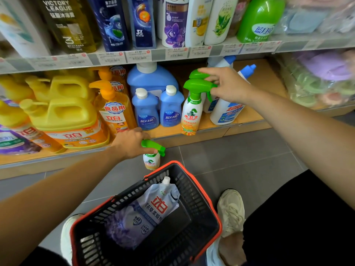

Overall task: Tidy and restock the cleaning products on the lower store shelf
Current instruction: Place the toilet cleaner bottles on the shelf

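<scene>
The small spray bottle [151, 161] is hanging just beyond the basket [172, 162], the left hand [130, 144] curling its fingers round the green trigger neck. It is looking light, rigid and slick-sided, so that neck is likely offering the surest hold. Farther beyond the basket, the right hand [228, 87] is pinching the green head of a shelved sprayer [190, 114].

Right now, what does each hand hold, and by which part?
Left hand: small spray bottle, by its neck. Right hand: shelf spray bottle, by its green head.
</scene>
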A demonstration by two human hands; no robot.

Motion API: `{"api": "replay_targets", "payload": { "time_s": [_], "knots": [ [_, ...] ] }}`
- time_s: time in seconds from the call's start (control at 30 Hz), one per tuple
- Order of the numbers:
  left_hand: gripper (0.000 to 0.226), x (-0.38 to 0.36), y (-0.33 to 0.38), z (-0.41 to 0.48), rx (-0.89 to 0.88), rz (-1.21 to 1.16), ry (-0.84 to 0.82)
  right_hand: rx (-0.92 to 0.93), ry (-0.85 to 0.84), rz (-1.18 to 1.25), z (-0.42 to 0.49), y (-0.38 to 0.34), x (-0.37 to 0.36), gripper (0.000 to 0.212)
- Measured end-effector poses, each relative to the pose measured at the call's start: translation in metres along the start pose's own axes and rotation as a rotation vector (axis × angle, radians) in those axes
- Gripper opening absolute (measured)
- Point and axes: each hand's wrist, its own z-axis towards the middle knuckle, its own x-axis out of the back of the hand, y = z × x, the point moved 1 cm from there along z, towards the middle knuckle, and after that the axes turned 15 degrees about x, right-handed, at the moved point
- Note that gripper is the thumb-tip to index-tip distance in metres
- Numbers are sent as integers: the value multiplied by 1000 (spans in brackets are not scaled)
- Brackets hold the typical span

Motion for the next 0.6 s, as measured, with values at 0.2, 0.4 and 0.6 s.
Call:
{"api": "replay_targets", "payload": {
  "time_s": [0.2,0.4,0.6],
  "knots": [
    [56,3,8,-5,-166,-197,-135,2,55,-315,8,-1,-9,66],
    [50,6,7,-8,-147,-216,-132,10,-48,-438,18,4,6,34],
    [44,33,13,-5,-165,-314,-54,71,-54,-444,10,17,19,42]
  ]
}}
